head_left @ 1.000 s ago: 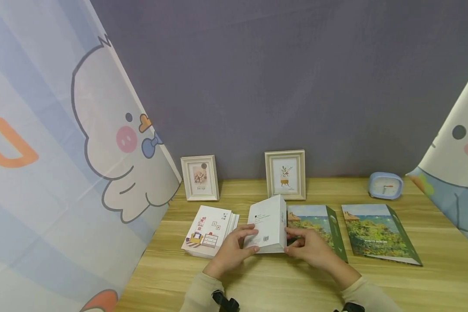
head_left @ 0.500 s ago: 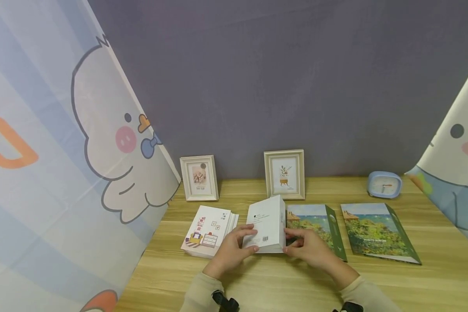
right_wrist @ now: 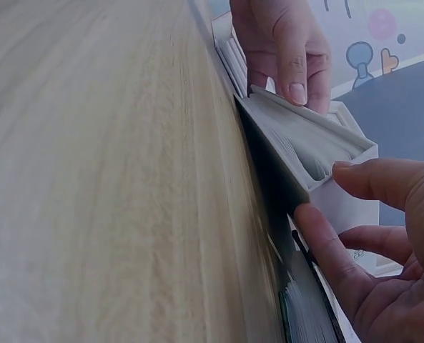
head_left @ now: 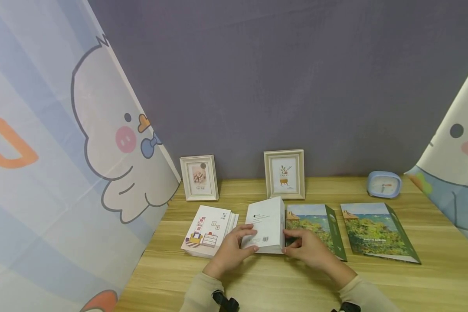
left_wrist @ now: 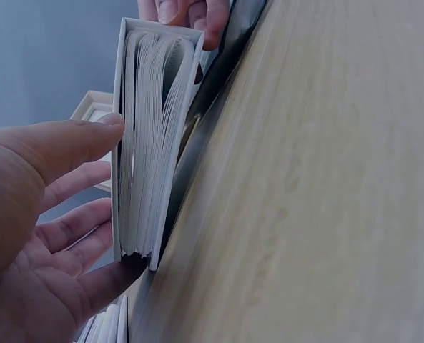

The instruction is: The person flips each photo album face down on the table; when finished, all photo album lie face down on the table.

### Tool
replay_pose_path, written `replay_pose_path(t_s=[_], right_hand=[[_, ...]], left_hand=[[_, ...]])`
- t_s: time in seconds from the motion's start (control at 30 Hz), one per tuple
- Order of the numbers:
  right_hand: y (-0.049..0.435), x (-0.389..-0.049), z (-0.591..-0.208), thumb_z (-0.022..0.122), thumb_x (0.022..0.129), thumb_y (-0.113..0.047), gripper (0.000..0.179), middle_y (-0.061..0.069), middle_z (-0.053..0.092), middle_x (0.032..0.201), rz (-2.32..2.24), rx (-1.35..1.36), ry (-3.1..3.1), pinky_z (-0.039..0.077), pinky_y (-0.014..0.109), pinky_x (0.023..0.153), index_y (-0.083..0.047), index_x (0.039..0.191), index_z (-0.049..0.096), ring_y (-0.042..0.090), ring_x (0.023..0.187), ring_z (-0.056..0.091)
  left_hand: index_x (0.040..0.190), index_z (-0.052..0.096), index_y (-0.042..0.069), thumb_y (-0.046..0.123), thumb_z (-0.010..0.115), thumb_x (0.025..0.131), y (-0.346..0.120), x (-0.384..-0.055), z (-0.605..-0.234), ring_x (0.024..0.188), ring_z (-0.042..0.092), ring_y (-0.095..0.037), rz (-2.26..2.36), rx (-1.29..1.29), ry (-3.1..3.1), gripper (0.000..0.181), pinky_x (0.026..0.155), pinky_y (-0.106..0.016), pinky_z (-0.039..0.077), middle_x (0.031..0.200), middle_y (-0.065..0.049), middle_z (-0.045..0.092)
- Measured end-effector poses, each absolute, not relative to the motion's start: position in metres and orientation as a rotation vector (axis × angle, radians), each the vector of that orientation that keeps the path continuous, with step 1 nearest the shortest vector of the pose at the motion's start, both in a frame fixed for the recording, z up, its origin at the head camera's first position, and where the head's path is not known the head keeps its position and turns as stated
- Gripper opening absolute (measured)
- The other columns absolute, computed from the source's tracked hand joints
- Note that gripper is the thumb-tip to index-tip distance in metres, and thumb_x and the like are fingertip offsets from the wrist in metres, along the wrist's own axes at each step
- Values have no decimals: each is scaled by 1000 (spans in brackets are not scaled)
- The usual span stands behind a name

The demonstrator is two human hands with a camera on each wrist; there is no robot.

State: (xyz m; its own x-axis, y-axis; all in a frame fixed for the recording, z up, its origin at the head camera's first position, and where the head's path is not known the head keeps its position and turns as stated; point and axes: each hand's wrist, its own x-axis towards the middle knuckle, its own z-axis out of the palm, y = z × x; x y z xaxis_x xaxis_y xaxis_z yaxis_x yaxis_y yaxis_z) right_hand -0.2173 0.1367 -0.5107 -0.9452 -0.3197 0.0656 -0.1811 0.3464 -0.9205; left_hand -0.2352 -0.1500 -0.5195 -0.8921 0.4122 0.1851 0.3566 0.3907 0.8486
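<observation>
A thick white photo album (head_left: pixel 263 225) lies back cover up, a barcode near its lower edge, tilted with its spine side lifted off the table. My left hand (head_left: pixel 234 246) holds its left side, thumb by the near corner and fingers along the page edges. At the spine's near corner, my right hand (head_left: pixel 307 248) pinches the album, thumb on the spine and a fingertip beneath the lower cover. In the left wrist view, the bottom of the packed pages (left_wrist: pixel 151 143) shows between the covers. The left fingertips are partly hidden behind the album.
White albums with a furniture drawing (head_left: pixel 206 232) are stacked at left. Two green landscape albums, one near (head_left: pixel 312 223) and one farther right (head_left: pixel 376 234), lie on the wooden table (head_left: pixel 288 288). Behind stand two picture frames (head_left: pixel 199 178) and a blue clock (head_left: pixel 384 185).
The white album's spine side has sunk slightly, and my right hand has shifted a little left with it. My left hand stays nearly still.
</observation>
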Motion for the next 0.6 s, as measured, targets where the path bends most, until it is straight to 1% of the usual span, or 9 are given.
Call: replay_pose_path(t_s=[0.1,0.23,0.4,0.6], right_hand=[[136,-220,-513,88,86,-16,65,26,61,131,-1624,-451,2513,58,31,56,11,139,60,18,80,70],[135,-219,-512,87,86,-14,63,24,63,129,-1611,-443,2531,57,30,55,10,138,61,16,79,69],[134,-218,-511,86,86,-12,61,27,62,131,-1626,-448,2525,57,29,54,11,137,62,15,80,69],[132,-219,-514,87,85,-12,60,22,64,128,-1609,-432,2565,58,29,55,9,136,64,14,81,69]], left_hand=[[131,70,5,14,83,92,-150,-237,-522,145,45,-33,1542,721,2574,42,119,-43,36,153,-11,52],[132,70,5,16,82,93,-150,-238,-524,145,45,-34,1518,729,2594,42,119,-45,36,153,-11,52],[132,70,7,19,82,93,-150,-238,-525,145,45,-32,1498,711,2619,43,118,-45,38,153,-8,53],[131,70,6,19,83,93,-151,-238,-525,143,47,-36,1531,718,2616,43,116,-52,40,151,-11,54]])
